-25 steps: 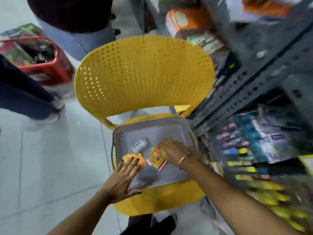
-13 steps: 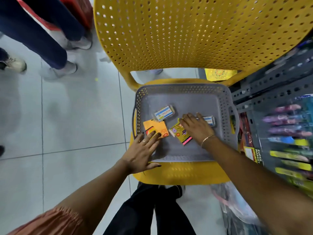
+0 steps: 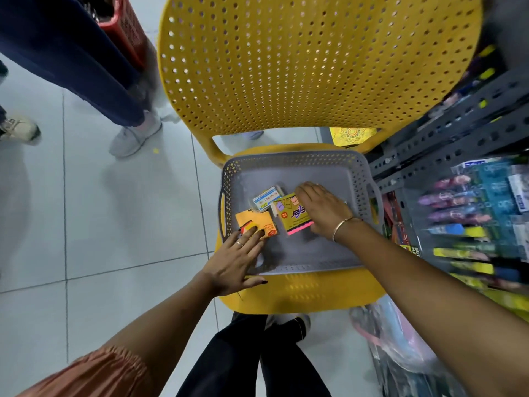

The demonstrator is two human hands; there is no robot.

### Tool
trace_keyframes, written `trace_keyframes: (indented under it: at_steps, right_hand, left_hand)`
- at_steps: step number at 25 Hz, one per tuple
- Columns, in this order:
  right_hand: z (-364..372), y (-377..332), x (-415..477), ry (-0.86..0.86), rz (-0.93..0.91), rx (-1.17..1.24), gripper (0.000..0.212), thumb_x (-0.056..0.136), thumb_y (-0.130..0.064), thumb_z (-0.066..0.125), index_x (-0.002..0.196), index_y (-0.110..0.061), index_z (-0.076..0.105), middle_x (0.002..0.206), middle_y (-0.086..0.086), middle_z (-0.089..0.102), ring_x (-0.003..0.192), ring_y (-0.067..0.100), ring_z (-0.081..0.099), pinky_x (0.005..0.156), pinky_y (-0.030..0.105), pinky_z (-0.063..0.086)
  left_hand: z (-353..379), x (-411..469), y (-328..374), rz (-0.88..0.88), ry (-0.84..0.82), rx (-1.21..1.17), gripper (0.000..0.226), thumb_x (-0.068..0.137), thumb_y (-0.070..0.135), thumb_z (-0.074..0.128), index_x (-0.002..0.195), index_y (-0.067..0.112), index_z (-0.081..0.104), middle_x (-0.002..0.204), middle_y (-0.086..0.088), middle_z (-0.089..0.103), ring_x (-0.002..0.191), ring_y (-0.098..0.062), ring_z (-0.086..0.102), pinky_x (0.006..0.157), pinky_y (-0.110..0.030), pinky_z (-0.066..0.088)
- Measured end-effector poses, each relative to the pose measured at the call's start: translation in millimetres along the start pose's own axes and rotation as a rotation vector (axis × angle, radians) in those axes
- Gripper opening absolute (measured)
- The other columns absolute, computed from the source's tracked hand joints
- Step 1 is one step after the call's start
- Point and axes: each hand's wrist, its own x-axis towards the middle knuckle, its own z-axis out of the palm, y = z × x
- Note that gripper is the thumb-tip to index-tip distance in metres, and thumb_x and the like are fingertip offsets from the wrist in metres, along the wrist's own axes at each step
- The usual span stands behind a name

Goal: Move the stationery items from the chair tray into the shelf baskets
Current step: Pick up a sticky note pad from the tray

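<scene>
A grey perforated tray (image 3: 297,161) sits on the seat of a yellow chair (image 3: 315,61). Inside lie an orange pack (image 3: 259,223), a yellow pack with a pink edge (image 3: 292,217) and a small white-and-blue box (image 3: 265,199). My left hand (image 3: 236,260) lies flat over the tray's near left rim, fingertips resting on the orange pack. My right hand (image 3: 323,209) is spread palm down on the right part of the yellow pack; whatever lies under the palm is hidden.
Grey metal shelving (image 3: 446,138) with pens and markers (image 3: 469,222) stands close on the right. A person's legs and shoes (image 3: 134,136) are on the tiled floor to the left, with a red basket (image 3: 126,27) behind. My own legs (image 3: 257,356) are below the chair.
My view has dropped closer over the tray. My right hand has slid the yellow pack toward the white-and-blue box, and the small box by its fingers is now covered. My left hand stays on the orange pack.
</scene>
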Motion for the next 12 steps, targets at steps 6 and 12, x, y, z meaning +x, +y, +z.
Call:
trace_keyframes:
  at_steps: [6,12]
  right_hand:
    - [-120,10,-74,0.261,0.245,0.12,0.083,0.062,-0.013,0.075,0.133,0.002,0.034,0.134,0.021,0.043,0.127,0.035,0.038,0.106,0.041,0.036]
    - [-257,26,-235,0.625,0.549,0.107,0.081,0.054,-0.043,0.057,0.122,0.0,0.044,0.116,0.022,0.053,0.106,0.038,0.049,0.09,0.045,0.045]
  left_hand:
    - [-85,30,10,0.111,0.153,0.013,0.089,0.088,0.071,0.016,0.134,0.001,0.045,0.142,-0.019,0.042,0.133,-0.034,0.035,0.104,-0.056,0.028]
    - [-225,87,94,0.346,0.482,0.013,0.084,0.085,0.064,0.033,0.135,-0.003,0.039,0.144,-0.022,0.037,0.134,-0.035,0.03,0.108,-0.047,0.021]
